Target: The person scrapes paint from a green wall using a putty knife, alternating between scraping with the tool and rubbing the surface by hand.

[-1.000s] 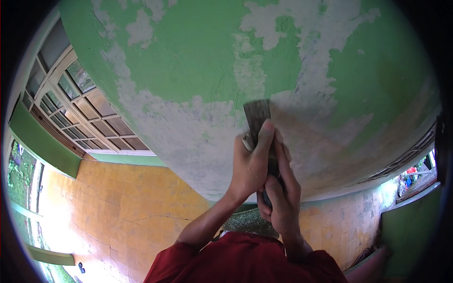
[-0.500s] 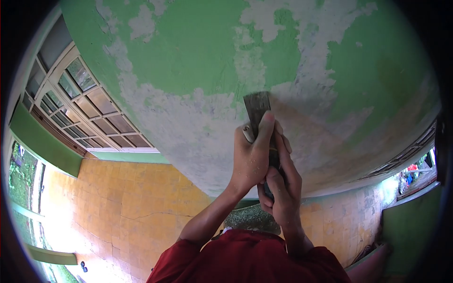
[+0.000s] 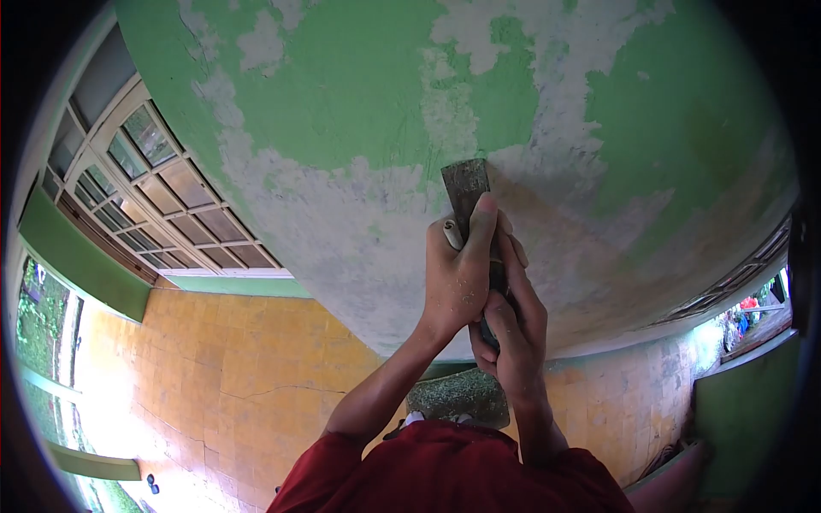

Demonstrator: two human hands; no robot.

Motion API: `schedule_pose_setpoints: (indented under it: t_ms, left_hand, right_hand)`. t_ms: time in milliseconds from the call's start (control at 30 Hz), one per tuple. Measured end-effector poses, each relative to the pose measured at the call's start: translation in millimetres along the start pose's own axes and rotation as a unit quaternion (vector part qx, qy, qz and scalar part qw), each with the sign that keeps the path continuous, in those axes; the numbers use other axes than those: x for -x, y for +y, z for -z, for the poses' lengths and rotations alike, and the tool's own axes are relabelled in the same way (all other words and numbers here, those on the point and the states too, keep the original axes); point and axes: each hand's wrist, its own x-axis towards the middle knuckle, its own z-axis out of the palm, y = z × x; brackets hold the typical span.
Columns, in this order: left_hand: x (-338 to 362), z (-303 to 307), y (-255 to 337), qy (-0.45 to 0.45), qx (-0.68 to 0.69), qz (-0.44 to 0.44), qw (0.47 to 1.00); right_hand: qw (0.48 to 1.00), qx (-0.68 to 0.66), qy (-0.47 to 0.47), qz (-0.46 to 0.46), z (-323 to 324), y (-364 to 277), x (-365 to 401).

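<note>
The scraper (image 3: pixel 466 184) is being gripped by 2 closed hands: the right hand (image 3: pixel 513 342) low on the handle, the left hand (image 3: pixel 457 286) above it, a finger being laid along the blade, apparently pressed against the peeling green wall (image 3: pixel 342 103).

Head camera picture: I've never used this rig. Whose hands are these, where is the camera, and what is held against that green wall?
No machine here: a person wears one camera on the head, looking forward and down; its wide lens bends the picture. The left hand and right hand are that person's own, both closed on a scraper, left above right. Its flat end lies against the wall, where green paint has flaked to grey. Below are yellow floor tiles; a window is at the left.
</note>
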Motion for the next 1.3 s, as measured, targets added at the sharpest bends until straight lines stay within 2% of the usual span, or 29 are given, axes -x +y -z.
schedule_pose_setpoints:
  t_ms: [67, 200, 333, 467, 567, 833, 1100, 1200, 1300]
  left_hand:
    - [-3, 0, 0, -0.005, 0.001, -0.007, 1.000]
    - [0, 0, -5, 0.001, 0.005, -0.005, 1.000]
    - [-12, 4, -5, -0.006, -0.040, -0.050, 0.998]
    - [-9, 0, 4, -0.006, -0.038, -0.051, 0.998]
    - [-3, -4, 2, 0.012, -0.003, -0.011, 1.000]
    - [-10, -6, 9, 0.002, -0.027, -0.052, 0.998]
    - [-9, -6, 6, 0.002, -0.028, -0.035, 0.999]
    - [-7, -7, 14, -0.017, -0.044, -0.046, 0.998]
    - [-3, -7, 2, -0.003, 0.002, -0.002, 1.000]
  right_hand:
    - [0.999, -0.020, 0.001, -0.035, 0, -5, -2]
    - [0.999, -0.012, 0.004, -0.043, 0, -3, 1]
    - [1.000, -0.003, -0.003, -0.022, 2, -3, -13]
    - [0.999, -0.012, -0.008, -0.043, 1, -11, -4]
    - [0.998, -0.020, -0.014, -0.049, 3, -11, -4]
    - [1.000, -0.007, -0.004, -0.028, 0, -18, -15]
    - [0.999, 0.007, 0.001, -0.051, 2, -20, -7]
    - [1.000, -0.008, -0.016, -0.018, 0, -21, -9]
    - [1.000, -0.003, -0.006, -0.022, 3, -14, -3]
